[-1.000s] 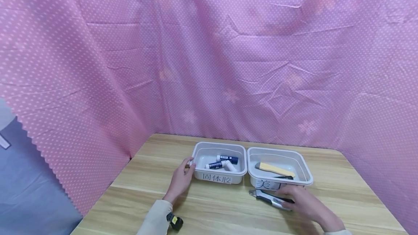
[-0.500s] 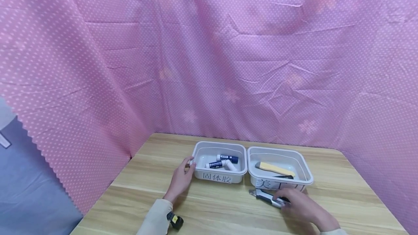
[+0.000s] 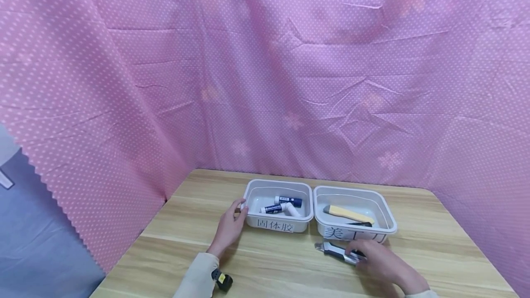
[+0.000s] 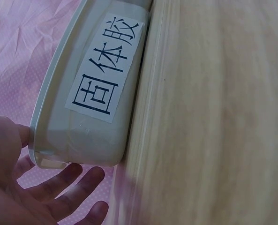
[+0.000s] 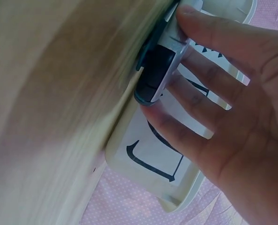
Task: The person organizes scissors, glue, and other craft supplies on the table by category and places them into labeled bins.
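My left hand (image 3: 230, 227) holds the near left corner of a white plastic box (image 3: 276, 184); in the left wrist view its thumb and fingers (image 4: 82, 187) are round the end of the rim. Inside that box lie several glue sticks (image 3: 273, 209), dark blue and white. My right hand (image 3: 383, 263) pinches the handle end of a silver and black utility knife (image 3: 336, 250), low over the table in front of a second white box (image 3: 352, 191). The right wrist view shows the knife's butt (image 5: 157, 77) between thumb and fingers. That second box contains a yellow utility knife (image 3: 349, 214) and a black one (image 3: 362, 224).
The boxes stand side by side on a wood-grain table (image 3: 281, 270), with printed paper labels (image 3: 275, 226) on their fronts. A pink dotted curtain (image 3: 290, 82) hangs behind and to the sides. A black device (image 3: 222, 280) is on my left wrist.
My right hand has moved slightly left and closed its fingers on the knife's handle end; the knife has shifted a little. My left hand has stayed at the box corner.
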### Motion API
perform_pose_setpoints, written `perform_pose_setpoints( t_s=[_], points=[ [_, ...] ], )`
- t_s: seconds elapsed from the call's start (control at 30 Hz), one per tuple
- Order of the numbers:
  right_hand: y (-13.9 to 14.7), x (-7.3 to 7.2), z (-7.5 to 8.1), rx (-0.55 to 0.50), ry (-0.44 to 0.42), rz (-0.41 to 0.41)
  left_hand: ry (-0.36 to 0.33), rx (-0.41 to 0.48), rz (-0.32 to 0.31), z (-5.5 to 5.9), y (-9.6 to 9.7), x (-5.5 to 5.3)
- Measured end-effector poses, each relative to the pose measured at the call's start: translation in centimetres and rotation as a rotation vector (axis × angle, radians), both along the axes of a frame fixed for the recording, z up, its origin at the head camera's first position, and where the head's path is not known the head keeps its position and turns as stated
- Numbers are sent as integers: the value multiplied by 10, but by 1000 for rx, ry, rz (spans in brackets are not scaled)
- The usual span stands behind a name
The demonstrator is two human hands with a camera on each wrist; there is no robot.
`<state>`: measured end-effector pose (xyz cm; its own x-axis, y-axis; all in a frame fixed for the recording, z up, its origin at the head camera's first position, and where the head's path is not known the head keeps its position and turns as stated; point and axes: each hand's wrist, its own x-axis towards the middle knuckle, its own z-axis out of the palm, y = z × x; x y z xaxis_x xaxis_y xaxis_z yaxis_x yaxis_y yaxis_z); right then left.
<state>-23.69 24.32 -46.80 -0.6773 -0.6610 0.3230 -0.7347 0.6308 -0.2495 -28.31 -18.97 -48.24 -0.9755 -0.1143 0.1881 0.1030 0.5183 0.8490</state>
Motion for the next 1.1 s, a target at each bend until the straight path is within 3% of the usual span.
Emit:
perform_pose_setpoints(
  t_s=[0.43, 1.1],
  points=[
    [0, 6, 3, 38, -34, -38, -14, 11, -3, -1, 0, 0],
    [-2, 12, 8, 26, -37, -13, -2, 17, -12, -2, 0, 0]
  ],
)
